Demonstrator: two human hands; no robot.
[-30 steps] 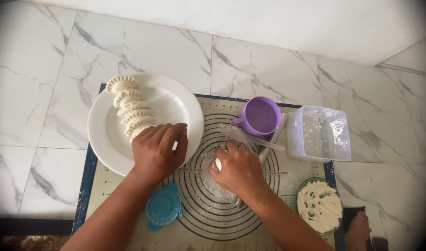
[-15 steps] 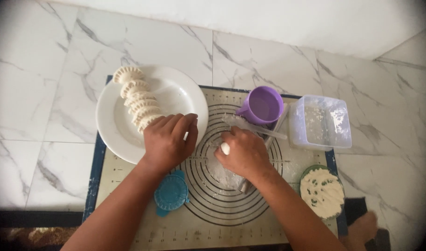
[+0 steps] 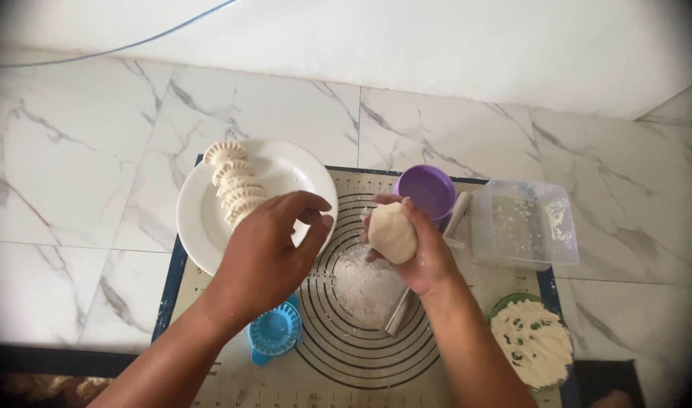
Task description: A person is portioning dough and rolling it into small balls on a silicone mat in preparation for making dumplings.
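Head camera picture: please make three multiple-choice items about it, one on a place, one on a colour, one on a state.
1. Where does the blue dumpling press lie?
A. on the mat, under the left wrist
B. inside the clear box
C. on the white plate

2. What colour is the cup?
A. green
B. purple
C. red

3. What is the state of the right hand?
A. empty and flat
B. closed on a dough ball
C. gripping the rolling pin

Answers:
1 A, the dumpling press sits on the mat below the left hand.
2 B, the cup is purple.
3 B, the right hand cups the dough ball.
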